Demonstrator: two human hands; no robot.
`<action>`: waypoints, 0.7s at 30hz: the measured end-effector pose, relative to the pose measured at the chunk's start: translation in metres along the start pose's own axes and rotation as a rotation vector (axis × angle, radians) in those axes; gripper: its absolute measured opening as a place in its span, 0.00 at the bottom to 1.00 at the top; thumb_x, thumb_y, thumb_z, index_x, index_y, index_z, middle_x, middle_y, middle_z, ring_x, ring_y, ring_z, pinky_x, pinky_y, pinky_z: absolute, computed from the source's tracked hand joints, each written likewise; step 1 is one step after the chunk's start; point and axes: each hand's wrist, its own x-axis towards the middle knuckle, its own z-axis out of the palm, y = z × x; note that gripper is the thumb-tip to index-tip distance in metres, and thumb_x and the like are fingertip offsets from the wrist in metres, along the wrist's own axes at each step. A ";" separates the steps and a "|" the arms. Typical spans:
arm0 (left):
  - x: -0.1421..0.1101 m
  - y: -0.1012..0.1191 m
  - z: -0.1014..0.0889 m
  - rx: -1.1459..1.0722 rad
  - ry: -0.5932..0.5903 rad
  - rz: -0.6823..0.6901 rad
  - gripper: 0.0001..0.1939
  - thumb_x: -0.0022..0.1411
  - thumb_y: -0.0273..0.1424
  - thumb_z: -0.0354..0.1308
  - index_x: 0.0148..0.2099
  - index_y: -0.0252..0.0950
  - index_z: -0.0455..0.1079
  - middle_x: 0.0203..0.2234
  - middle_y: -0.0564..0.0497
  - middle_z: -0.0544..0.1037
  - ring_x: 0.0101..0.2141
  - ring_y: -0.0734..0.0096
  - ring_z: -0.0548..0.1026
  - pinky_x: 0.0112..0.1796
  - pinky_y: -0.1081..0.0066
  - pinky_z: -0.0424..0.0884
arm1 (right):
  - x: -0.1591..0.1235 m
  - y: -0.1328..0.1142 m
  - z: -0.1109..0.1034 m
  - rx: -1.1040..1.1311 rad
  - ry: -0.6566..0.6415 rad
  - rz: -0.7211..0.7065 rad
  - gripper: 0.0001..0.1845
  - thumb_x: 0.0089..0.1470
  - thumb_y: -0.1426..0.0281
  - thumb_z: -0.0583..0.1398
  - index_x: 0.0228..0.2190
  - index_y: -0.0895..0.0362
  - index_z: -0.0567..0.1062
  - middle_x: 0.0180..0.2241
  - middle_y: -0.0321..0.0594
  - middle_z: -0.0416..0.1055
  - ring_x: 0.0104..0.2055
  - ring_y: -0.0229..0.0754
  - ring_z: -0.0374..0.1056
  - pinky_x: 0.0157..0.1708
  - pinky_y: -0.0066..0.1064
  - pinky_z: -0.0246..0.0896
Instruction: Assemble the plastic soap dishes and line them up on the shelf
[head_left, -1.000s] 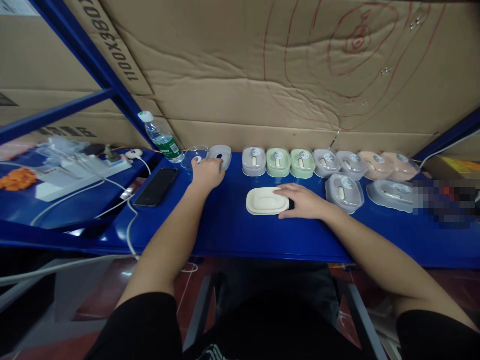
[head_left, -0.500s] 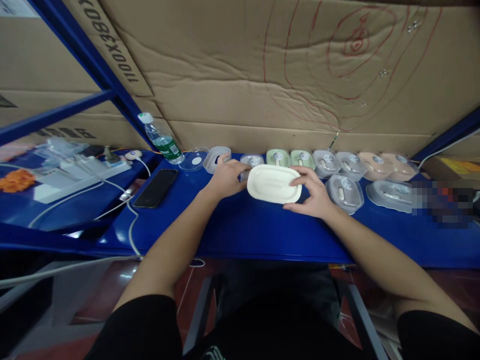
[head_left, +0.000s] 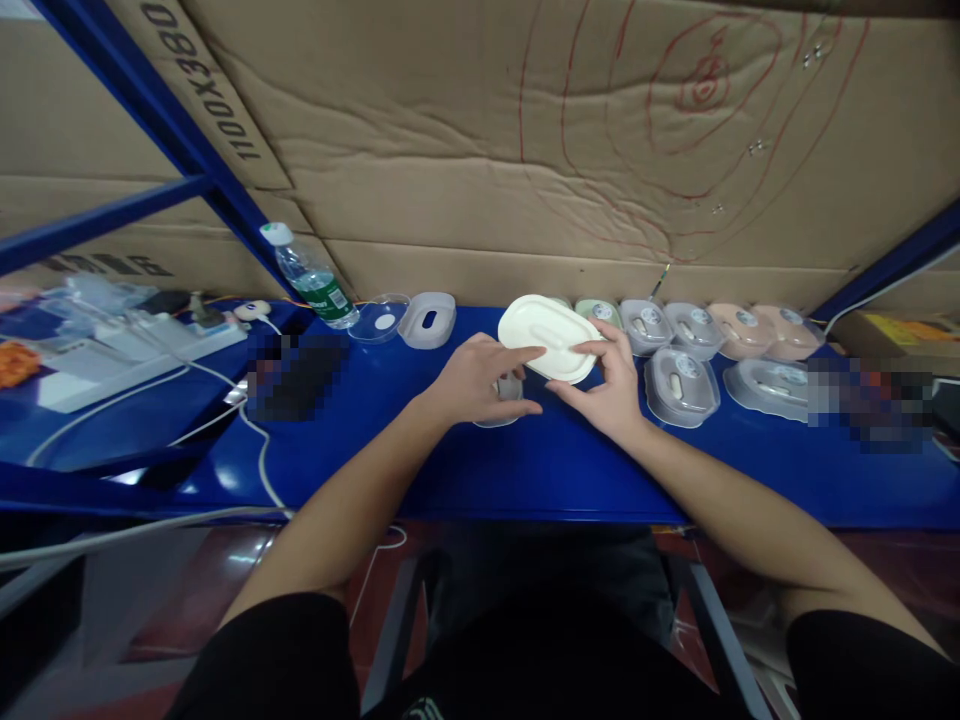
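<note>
My right hand (head_left: 609, 385) pinches the right end of a shallow cream oval plastic tray (head_left: 546, 325), thumb below and fingers on its upper side. The tray is tilted, raised above the table. My left hand (head_left: 484, 378) is around a small grey box with a clear lid (head_left: 507, 386), its thumb and forefinger on either side; much of that box is hidden under the hand. The left fingertips come close to the tray's lower left edge. Behind my left hand sits a grey open piece with a dark oval slot (head_left: 429, 322).
Several lidded boxes in green, grey (head_left: 682, 386) and peach (head_left: 739, 330) stand along the back right of the blue table (head_left: 525, 480). A clear round lid (head_left: 379, 318), a water bottle (head_left: 311, 280) and a blurred dark object (head_left: 300, 380) are at left, beside cables and a power strip (head_left: 150, 355).
The small grey box has come nearer the table's front with my left hand. My right hand has lifted and tilted the cream tray slightly. The view has shifted a little.
</note>
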 end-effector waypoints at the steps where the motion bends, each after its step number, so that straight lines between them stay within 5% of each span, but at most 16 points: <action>1: 0.001 0.003 0.001 0.036 -0.003 -0.018 0.39 0.62 0.65 0.63 0.64 0.44 0.73 0.38 0.52 0.87 0.38 0.61 0.83 0.46 0.57 0.71 | 0.000 -0.002 0.001 0.014 0.002 -0.013 0.28 0.56 0.57 0.73 0.54 0.45 0.72 0.68 0.49 0.64 0.71 0.63 0.64 0.67 0.64 0.66; 3: 0.002 0.002 0.003 0.114 0.031 -0.076 0.41 0.57 0.67 0.66 0.60 0.41 0.75 0.40 0.49 0.87 0.40 0.56 0.84 0.46 0.55 0.71 | -0.001 -0.004 0.002 0.034 -0.047 -0.040 0.34 0.60 0.57 0.70 0.64 0.41 0.68 0.74 0.47 0.57 0.74 0.63 0.61 0.67 0.62 0.68; 7: -0.003 -0.017 0.001 0.208 0.204 -0.300 0.38 0.50 0.59 0.76 0.53 0.39 0.75 0.43 0.44 0.86 0.41 0.53 0.83 0.48 0.52 0.72 | -0.005 -0.007 0.005 -0.027 -0.255 -0.103 0.57 0.63 0.55 0.67 0.78 0.36 0.37 0.82 0.41 0.32 0.81 0.67 0.43 0.71 0.68 0.58; 10: -0.007 -0.036 -0.004 0.201 0.293 -0.486 0.31 0.48 0.50 0.80 0.48 0.41 0.74 0.36 0.48 0.83 0.37 0.56 0.81 0.47 0.53 0.73 | -0.009 -0.012 0.015 -0.061 -0.460 -0.179 0.62 0.64 0.55 0.67 0.78 0.40 0.29 0.82 0.44 0.30 0.82 0.66 0.37 0.74 0.69 0.50; 15: -0.013 -0.060 -0.007 0.084 0.438 -0.713 0.24 0.54 0.43 0.76 0.47 0.41 0.70 0.30 0.54 0.76 0.32 0.63 0.75 0.40 0.61 0.73 | -0.010 -0.021 0.027 -0.096 -0.780 -0.329 0.57 0.62 0.51 0.68 0.79 0.49 0.46 0.78 0.52 0.54 0.81 0.67 0.43 0.75 0.72 0.42; 19: -0.018 -0.076 -0.004 0.094 0.453 -0.720 0.15 0.62 0.38 0.67 0.48 0.40 0.71 0.37 0.49 0.77 0.35 0.63 0.75 0.42 0.61 0.73 | -0.008 -0.016 0.016 -0.083 -0.647 -0.350 0.42 0.62 0.48 0.68 0.69 0.51 0.70 0.63 0.51 0.76 0.71 0.64 0.65 0.75 0.71 0.42; 21: -0.021 -0.081 0.000 0.118 0.393 -0.706 0.11 0.63 0.35 0.64 0.48 0.40 0.73 0.39 0.47 0.79 0.37 0.61 0.76 0.45 0.59 0.74 | -0.007 -0.010 0.011 -0.043 -0.593 -0.370 0.39 0.57 0.44 0.70 0.63 0.50 0.77 0.58 0.51 0.79 0.64 0.63 0.72 0.73 0.71 0.48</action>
